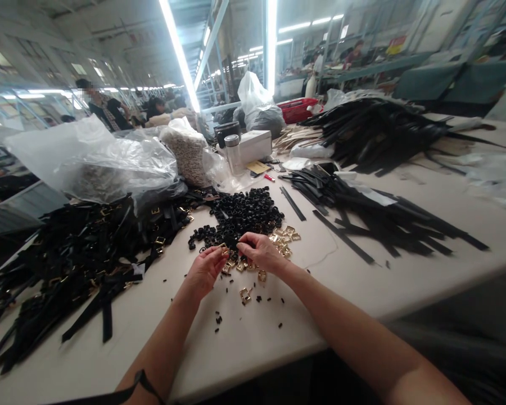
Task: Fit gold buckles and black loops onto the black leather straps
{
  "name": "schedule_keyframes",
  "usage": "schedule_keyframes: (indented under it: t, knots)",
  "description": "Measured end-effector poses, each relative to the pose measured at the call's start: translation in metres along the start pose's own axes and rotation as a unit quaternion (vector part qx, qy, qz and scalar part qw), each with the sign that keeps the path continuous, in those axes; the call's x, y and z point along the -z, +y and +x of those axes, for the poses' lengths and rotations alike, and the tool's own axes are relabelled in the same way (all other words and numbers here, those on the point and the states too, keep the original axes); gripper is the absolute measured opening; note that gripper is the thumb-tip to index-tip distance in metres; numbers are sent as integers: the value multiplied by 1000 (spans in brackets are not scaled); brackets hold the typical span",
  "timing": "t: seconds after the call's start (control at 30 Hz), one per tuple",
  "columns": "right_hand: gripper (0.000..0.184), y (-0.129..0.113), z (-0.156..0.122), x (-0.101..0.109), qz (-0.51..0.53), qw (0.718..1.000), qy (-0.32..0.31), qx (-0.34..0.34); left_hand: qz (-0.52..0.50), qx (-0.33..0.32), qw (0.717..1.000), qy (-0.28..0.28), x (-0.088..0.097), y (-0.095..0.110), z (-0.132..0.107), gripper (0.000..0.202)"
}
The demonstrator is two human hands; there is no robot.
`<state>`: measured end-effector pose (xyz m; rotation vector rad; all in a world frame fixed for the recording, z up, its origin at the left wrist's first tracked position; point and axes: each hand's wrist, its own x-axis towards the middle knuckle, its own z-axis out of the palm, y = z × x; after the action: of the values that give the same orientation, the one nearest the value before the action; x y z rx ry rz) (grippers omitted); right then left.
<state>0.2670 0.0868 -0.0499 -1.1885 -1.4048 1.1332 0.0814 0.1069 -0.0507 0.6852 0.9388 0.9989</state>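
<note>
My left hand (206, 271) is closed in a pinch on a small gold buckle (223, 246). Close by on the right, my right hand (259, 251) has its fingers pressed together; a dark bit shows at the fingertips, too small to make out. Both hands are over the near edge of a heap of small black loops (248, 211). Loose gold buckles (284, 239) lie beside and under my right hand, and a single gold buckle (245, 295) sits nearer to me among scattered tiny black pieces (218, 319).
Black straps with buckles (105, 242) are piled on the table (362, 292) at left. Plain black strips (362, 211) and a larger dark bundle (383, 126) lie at right. Behind stand plastic bags (122, 160), a glass jar (233, 153) and a white box (255, 145). People work farther back.
</note>
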Motion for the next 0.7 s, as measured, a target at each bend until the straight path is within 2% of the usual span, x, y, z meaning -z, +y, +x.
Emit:
schedule_keyframes:
  t: [0.17,0.33,0.5,0.6,0.7]
  knots:
    - [18,-1,-1,-4,43,999,2,-17,-16,-6,1000,-11,-6,0,-6,23]
    - [24,-3,-3,-7,60,997,-20,-48,11,-38,999,-29,-7,-1,-7,23]
    - [29,-2,-4,-11,80,995,-24,-59,63,-35,997,-37,-9,-2,-9,25]
    - [31,2,-3,-12,92,995,-26,-39,113,-49,992,-25,-11,-4,-11,27]
    - [21,7,-2,-12,44,999,-23,1,152,-63,986,-29,-11,-7,-11,28]
